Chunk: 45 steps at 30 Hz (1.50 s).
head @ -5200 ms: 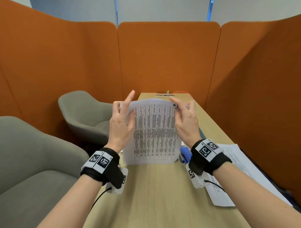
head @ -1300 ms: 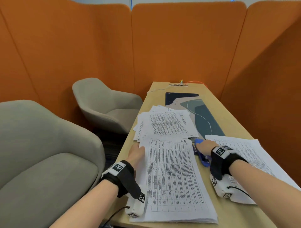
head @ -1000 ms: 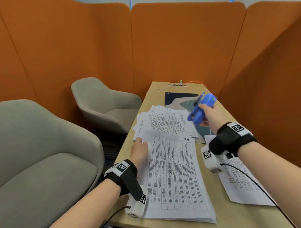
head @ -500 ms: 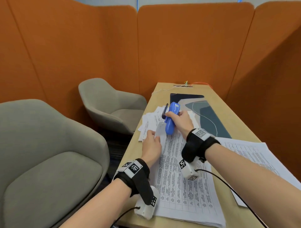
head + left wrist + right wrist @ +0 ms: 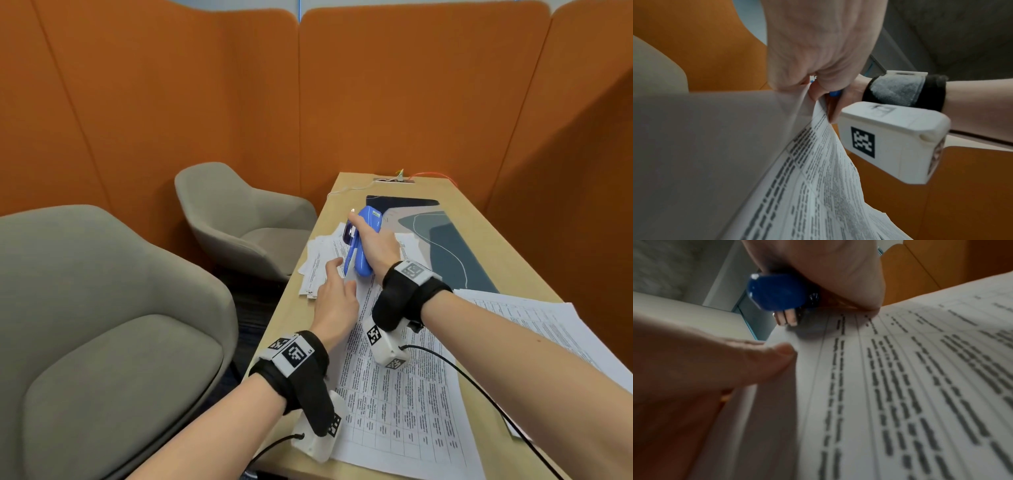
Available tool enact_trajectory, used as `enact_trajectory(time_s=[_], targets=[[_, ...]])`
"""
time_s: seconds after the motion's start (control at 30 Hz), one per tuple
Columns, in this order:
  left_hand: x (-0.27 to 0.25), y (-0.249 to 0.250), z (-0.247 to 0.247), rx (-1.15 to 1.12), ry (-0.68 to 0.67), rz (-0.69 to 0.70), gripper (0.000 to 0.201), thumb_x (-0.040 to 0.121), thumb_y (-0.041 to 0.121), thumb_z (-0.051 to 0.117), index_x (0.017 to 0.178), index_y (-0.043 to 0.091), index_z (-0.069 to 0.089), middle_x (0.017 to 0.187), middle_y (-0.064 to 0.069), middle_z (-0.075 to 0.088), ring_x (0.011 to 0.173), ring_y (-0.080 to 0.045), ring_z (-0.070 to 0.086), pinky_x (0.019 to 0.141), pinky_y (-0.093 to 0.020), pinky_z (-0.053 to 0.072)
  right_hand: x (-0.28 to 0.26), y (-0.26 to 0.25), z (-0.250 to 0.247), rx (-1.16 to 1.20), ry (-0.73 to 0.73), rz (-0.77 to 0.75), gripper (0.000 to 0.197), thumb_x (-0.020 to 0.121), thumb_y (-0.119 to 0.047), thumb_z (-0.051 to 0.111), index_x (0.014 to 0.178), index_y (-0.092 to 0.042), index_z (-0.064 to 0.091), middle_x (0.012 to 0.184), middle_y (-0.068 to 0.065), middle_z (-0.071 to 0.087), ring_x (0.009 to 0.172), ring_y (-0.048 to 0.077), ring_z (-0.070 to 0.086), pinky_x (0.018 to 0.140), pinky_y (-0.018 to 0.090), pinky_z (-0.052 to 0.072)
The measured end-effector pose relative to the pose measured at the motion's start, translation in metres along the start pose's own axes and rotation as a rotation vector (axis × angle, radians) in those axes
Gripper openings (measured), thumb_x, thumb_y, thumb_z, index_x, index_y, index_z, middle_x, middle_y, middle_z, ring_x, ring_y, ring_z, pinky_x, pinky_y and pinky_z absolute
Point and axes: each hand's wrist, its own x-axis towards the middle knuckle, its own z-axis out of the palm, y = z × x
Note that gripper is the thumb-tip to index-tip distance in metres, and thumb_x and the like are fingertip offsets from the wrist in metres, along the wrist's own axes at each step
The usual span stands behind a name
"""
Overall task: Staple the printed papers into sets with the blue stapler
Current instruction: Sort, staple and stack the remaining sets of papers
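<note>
The set of printed papers (image 5: 394,394) lies along the table's near left edge. My left hand (image 5: 337,291) pinches its far left corner (image 5: 819,104) and lifts it, thumb (image 5: 756,363) on the top sheet. Just beyond, my right hand (image 5: 376,250) grips the blue stapler (image 5: 363,246), whose mouth end (image 5: 787,318) sits at that raised corner. Whether the corner is inside the stapler's mouth is hidden by my hands. In the right wrist view the stapler (image 5: 777,293) shows under my palm, over the paper (image 5: 900,386).
A loose pile of printed sheets (image 5: 318,270) lies beyond my hands, and another stack (image 5: 534,325) to the right. A blue-grey desk mat (image 5: 452,253) covers the far table. Two grey armchairs (image 5: 102,325) stand left of the table edge (image 5: 284,308). Orange partitions enclose the space.
My right hand picked the stapler up beside the papers, raised it, then brought it down left to the set's far left corner. My left hand has pinched and lifted that corner.
</note>
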Motion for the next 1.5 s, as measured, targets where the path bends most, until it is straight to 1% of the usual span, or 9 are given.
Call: enact_trajectory(time_s=[0.23, 0.5, 0.6, 0.83, 0.93, 1.13, 1.3, 1.4, 1.5], targets=[[0.0, -0.004, -0.002, 0.014, 0.004, 0.014, 0.04, 0.098, 0.016, 0.035, 0.136, 0.025, 0.029, 0.106, -0.015, 0.063, 0.102, -0.031, 0.055, 0.082, -0.037, 0.039, 0.001, -0.006, 0.001, -0.07, 0.023, -0.036, 0.07, 0.073, -0.071, 0.055, 0.096, -0.006, 0.066, 0.094, 0.011, 0.067, 0.091, 0.028, 0.062, 0.086, 0.039, 0.048], [0.001, -0.005, -0.006, -0.004, -0.013, 0.007, 0.032, 0.098, 0.019, 0.035, 0.129, 0.025, 0.034, 0.105, -0.008, 0.065, 0.097, -0.024, 0.059, 0.09, -0.045, 0.047, 0.0, -0.01, 0.007, -0.102, 0.044, -0.146, 0.048, 0.083, -0.057, 0.057, 0.057, -0.018, 0.047, 0.067, 0.004, 0.055, 0.075, 0.026, 0.055, 0.079, 0.037, 0.044], [0.0, -0.003, -0.01, -0.051, -0.025, -0.007, 0.026, 0.097, 0.023, 0.038, 0.123, 0.022, 0.044, 0.113, -0.005, 0.063, 0.105, -0.022, 0.057, 0.092, -0.041, 0.047, -0.005, -0.012, 0.007, -0.113, 0.071, -0.181, 0.048, 0.085, -0.054, 0.058, 0.055, -0.018, 0.045, 0.062, 0.0, 0.049, 0.072, 0.024, 0.053, 0.075, 0.034, 0.042], [0.008, 0.011, -0.03, -0.227, -0.057, -0.017, 0.029, 0.087, 0.036, 0.065, 0.106, 0.015, 0.062, 0.1, 0.002, 0.065, 0.092, -0.01, 0.06, 0.072, -0.019, 0.046, -0.011, -0.013, 0.009, -0.135, 0.066, -0.247, 0.049, 0.084, -0.053, 0.058, 0.048, -0.02, 0.047, 0.055, -0.004, 0.052, 0.061, 0.019, 0.052, 0.058, 0.029, 0.037], [0.01, 0.014, -0.035, -0.2, -0.075, -0.003, 0.024, 0.087, 0.036, 0.065, 0.098, 0.015, 0.063, 0.095, -0.001, 0.068, 0.088, -0.011, 0.061, 0.066, -0.019, 0.045, -0.014, -0.017, 0.008, -0.137, 0.058, -0.275, 0.049, 0.085, -0.049, 0.058, 0.047, -0.021, 0.049, 0.053, -0.007, 0.052, 0.061, 0.017, 0.053, 0.063, 0.03, 0.04], [0.009, 0.016, -0.036, -0.067, -0.029, 0.052, 0.024, 0.091, 0.034, 0.06, 0.096, 0.011, 0.064, 0.101, -0.014, 0.068, 0.085, -0.016, 0.056, 0.071, -0.027, 0.042, -0.009, -0.014, 0.018, -0.131, 0.116, -0.29, 0.044, 0.084, -0.052, 0.059, 0.054, -0.021, 0.052, 0.058, -0.004, 0.055, 0.071, 0.021, 0.059, 0.071, 0.034, 0.047], [0.007, 0.007, -0.039, -0.123, -0.095, 0.025, 0.032, 0.089, 0.035, 0.063, 0.114, 0.017, 0.055, 0.101, 0.002, 0.061, 0.091, -0.011, 0.057, 0.072, -0.021, 0.047, -0.002, -0.007, 0.021, -0.094, 0.092, -0.244, 0.046, 0.081, -0.059, 0.056, 0.067, -0.016, 0.056, 0.064, -0.001, 0.057, 0.065, 0.019, 0.055, 0.064, 0.028, 0.04], [0.009, -0.004, -0.037, -0.125, -0.136, -0.026, 0.045, 0.085, 0.012, 0.064, 0.124, 0.023, 0.042, 0.1, 0.0, 0.058, 0.09, -0.014, 0.059, 0.08, -0.03, 0.051, -0.001, -0.015, 0.012, 0.095, 0.06, -0.126, 0.046, 0.079, -0.061, 0.059, 0.066, -0.018, 0.049, 0.068, 0.0, 0.052, 0.066, 0.021, 0.051, 0.067, 0.029, 0.04], [0.011, -0.008, -0.036, -0.189, 0.018, -0.034, 0.034, 0.086, 0.003, 0.058, 0.11, 0.024, 0.046, 0.096, 0.004, 0.06, 0.082, -0.004, 0.057, 0.065, -0.019, 0.047, -0.003, -0.036, -0.026, 0.421, 0.105, -0.018, 0.042, 0.083, -0.057, 0.059, 0.086, -0.016, 0.057, 0.08, 0.0, 0.058, 0.078, 0.018, 0.056, 0.071, 0.028, 0.042]])
